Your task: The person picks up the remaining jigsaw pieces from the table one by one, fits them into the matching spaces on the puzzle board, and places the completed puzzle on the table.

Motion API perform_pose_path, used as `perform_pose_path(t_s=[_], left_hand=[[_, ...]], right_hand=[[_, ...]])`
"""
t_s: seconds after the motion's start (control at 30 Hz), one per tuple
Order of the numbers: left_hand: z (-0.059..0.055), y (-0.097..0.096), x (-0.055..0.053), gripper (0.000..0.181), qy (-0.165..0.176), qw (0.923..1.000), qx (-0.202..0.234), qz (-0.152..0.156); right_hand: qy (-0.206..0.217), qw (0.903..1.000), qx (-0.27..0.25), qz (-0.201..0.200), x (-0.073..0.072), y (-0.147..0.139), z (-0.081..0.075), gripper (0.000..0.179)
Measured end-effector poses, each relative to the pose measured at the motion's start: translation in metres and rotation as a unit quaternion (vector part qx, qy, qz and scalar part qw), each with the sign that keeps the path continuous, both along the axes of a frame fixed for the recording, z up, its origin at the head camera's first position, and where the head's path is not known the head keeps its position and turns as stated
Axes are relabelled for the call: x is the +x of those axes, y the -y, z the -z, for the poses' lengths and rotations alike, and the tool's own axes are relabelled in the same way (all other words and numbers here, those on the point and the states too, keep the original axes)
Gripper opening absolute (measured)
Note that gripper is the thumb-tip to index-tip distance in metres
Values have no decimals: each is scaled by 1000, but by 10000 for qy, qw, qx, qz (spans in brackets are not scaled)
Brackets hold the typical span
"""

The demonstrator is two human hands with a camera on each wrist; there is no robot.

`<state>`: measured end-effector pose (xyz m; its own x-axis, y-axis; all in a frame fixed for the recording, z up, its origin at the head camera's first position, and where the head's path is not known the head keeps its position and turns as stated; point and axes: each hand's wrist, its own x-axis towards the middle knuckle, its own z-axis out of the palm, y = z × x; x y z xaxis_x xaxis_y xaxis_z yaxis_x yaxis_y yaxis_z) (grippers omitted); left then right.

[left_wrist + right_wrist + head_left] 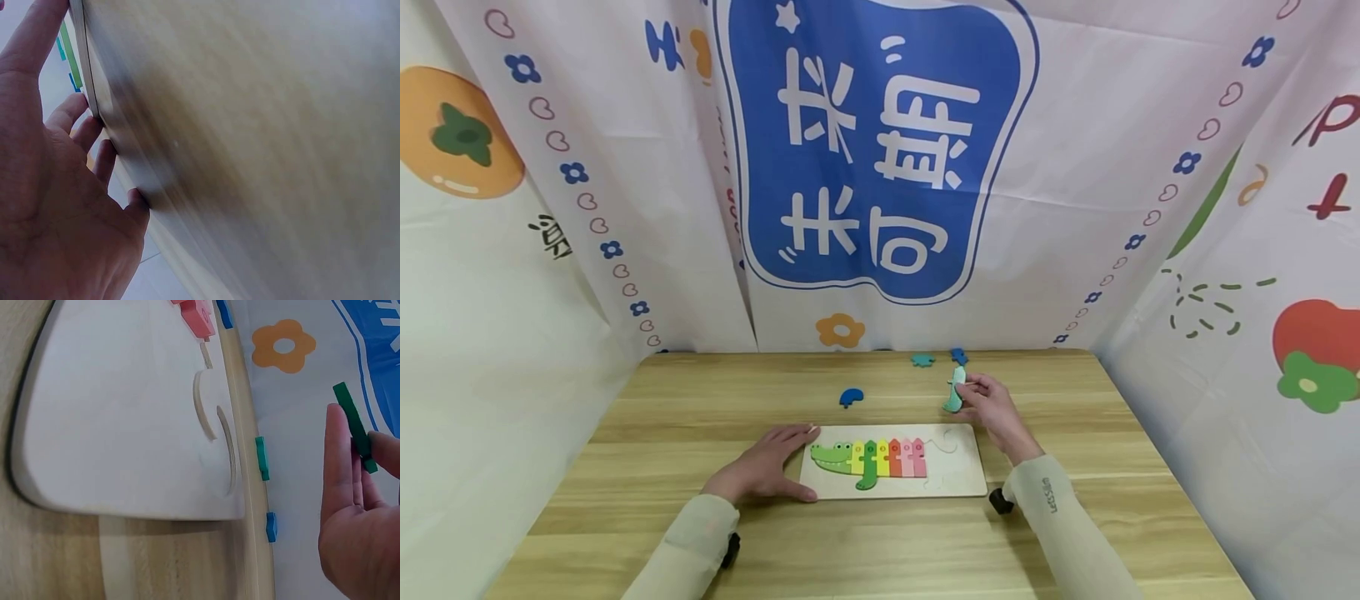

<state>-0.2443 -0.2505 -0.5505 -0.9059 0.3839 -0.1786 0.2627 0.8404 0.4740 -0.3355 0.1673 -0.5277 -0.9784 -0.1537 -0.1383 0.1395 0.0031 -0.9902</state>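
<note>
A pale wooden puzzle board (964,477) lies on the table with a crocodile partly filled in: a green head (831,458), several coloured body pieces (895,458) and a green leg (867,482). My left hand (758,467) rests at the board's left end, thumb and fingers spread along that edge. Beyond the board's far right corner, my right hand (992,410) pinches a teal-green puzzle piece (955,392) between thumb and fingers. The right wrist view shows this piece (355,422) edge-on, held up off the table. Bare tail grooves (206,406) show on the board's right part.
Loose pieces lie behind the board: a dark blue curved one (852,397), a teal one (922,361) and a blue one (958,356) near the table's far edge. A printed cloth (1030,275) hangs behind the wooden table (865,550).
</note>
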Motion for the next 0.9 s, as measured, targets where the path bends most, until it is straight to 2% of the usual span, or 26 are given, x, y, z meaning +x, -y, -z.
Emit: perform_pose_path(t_s=[0.17, 0.43, 0.67, 0.9], left_hand=[[-1, 0, 1, 112, 14, 10000, 29, -6], [-3, -1, 2, 112, 36, 10000, 40, -24], [-4, -2, 2, 111, 86, 9999, 51, -74], [-4, -2, 2, 112, 99, 9999, 42, -87]], right_hand=[[-153, 9997, 182, -13, 1, 1, -1, 37], [-206, 9996, 201, -29, 3, 2, -4, 36], [-280, 9994, 180, -98, 4, 3, -4, 43], [-265, 9995, 95, -128, 5, 5, -5, 59]])
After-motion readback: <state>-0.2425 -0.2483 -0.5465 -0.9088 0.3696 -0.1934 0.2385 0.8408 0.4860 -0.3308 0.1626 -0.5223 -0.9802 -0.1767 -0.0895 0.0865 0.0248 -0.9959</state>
